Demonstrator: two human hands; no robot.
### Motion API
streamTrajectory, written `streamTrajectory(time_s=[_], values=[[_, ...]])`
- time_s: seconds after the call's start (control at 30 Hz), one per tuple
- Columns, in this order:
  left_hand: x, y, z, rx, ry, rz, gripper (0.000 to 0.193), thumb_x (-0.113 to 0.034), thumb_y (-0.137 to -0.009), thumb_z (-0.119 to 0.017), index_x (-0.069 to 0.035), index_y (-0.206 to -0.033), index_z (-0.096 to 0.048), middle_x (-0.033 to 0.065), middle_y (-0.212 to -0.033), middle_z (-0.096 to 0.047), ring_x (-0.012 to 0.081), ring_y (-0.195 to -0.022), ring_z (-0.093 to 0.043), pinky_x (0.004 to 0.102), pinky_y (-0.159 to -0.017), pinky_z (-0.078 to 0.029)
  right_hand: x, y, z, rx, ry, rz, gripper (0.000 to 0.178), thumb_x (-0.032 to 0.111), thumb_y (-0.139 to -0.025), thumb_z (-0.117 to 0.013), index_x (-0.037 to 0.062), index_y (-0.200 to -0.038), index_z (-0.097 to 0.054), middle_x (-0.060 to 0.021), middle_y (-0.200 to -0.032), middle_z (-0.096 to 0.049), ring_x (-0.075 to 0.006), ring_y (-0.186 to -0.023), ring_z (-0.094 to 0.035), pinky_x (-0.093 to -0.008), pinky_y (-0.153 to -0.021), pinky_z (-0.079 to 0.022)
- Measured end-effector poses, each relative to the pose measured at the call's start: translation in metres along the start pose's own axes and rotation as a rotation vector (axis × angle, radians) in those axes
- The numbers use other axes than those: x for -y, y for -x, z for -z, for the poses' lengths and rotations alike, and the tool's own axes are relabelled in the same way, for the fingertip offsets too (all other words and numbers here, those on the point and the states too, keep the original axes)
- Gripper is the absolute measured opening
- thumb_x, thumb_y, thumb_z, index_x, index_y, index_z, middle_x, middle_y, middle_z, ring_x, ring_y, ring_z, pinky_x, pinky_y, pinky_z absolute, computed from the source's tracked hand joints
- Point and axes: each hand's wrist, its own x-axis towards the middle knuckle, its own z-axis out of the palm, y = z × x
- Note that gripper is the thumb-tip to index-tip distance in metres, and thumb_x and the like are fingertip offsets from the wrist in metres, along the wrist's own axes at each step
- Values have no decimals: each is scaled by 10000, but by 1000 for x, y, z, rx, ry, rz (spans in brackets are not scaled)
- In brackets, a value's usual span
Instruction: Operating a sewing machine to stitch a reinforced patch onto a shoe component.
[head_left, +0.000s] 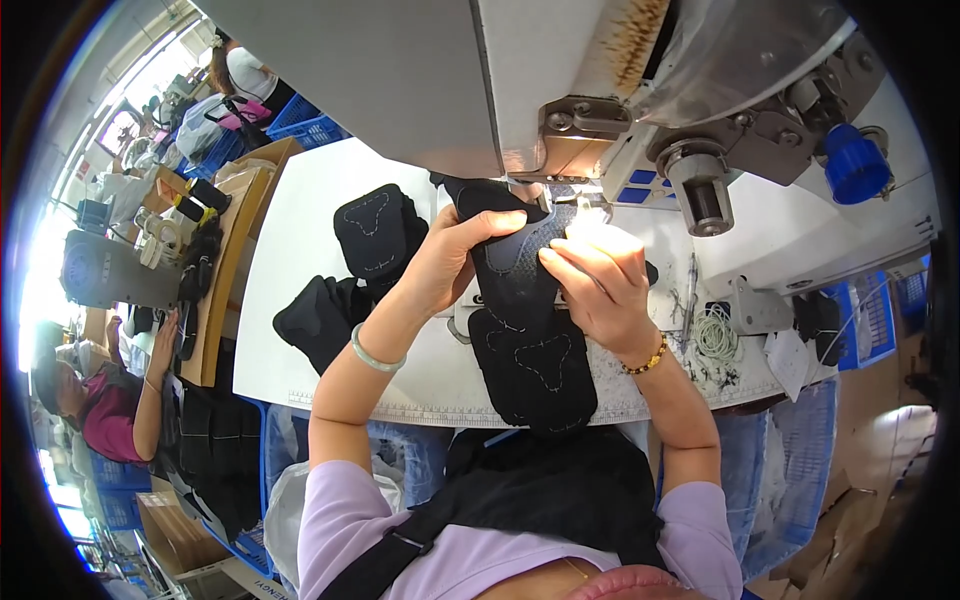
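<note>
My left hand [450,262] grips a black fabric piece [515,285] with the thumb on top; its other fingers are mostly hidden. A greyish textured panel lies on this piece. On the other edge, my right hand [606,285] has its fingers closed in a pinch on the same piece, close to a bright light. The far end of the fabric lies under the sewing machine [575,140], whose needle I cannot make out. Nearer me, a stack of black padded pieces [535,372] with white stitched outlines rests at the table's front edge, partly beneath the held piece.
More black pieces lie left in one stack [375,235] and one loose pile [322,318]. Right of my hands are a tangle of pale thread [715,335] and dark scraps on the white table [420,385]. Blue crates [790,470] stand below. Another person [125,410] works at far left.
</note>
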Motion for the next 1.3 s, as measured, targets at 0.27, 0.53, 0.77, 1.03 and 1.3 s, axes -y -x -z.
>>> streamTrajectory(time_s=[0.27, 0.53, 0.77, 1.03, 1.3], values=[[11, 0, 5, -52, 55, -12, 224, -25, -830, -580, 1, -1051, -611, 75, -946, -652, 140, -877, -632, 274, -809, -508, -5, 1, 1, -10, -29, 5, 312, 76, -688, -660, 95, -999, -671, 9, -1031, -606, -166, -980, -572, -311, -845, -434], [32, 15, -14, -126, 6, -186, 181, -39, -838, -628, -9, -1016, -632, 38, -960, -648, 113, -880, -609, 258, -787, -489, -18, 4, 10, -62, -201, -58, 383, 83, -660, -692, 110, -1039, -651, 1, -1016, -609, -195, -906, -565, -314, -805, -436], [39, 20, -21, -157, 39, -233, 176, -53, -842, -631, -8, -1011, -641, 34, -950, -652, 112, -887, -600, 266, -825, -462, -28, 6, 18, 41, -352, -61, 364, 89, -661, -693, 92, -1023, -648, -30, -1011, -615, -228, -892, -574, -335, -786, -468], [46, 19, -31, -216, -29, -297, 167, -84, -855, -639, 0, -1000, -637, 15, -922, -648, 92, -832, -595, 245, -775, -469, -38, 1, 22, 48, -362, -78, 298, 78, -654, -718, 38, -945, -668, -85, -966, -644, -242, -857, -610, -307, -730, -491], [37, 12, -38, -230, -223, -368, 196, -86, -840, -655, 12, -1003, -610, 7, -889, -629, 71, -797, -570, 220, -728, -466, -43, 4, 22, 65, -395, -200, 267, 64, -693, -711, 45, -956, -667, -91, -1014, -658, -217, -867, -607, -287, -748, -479]])
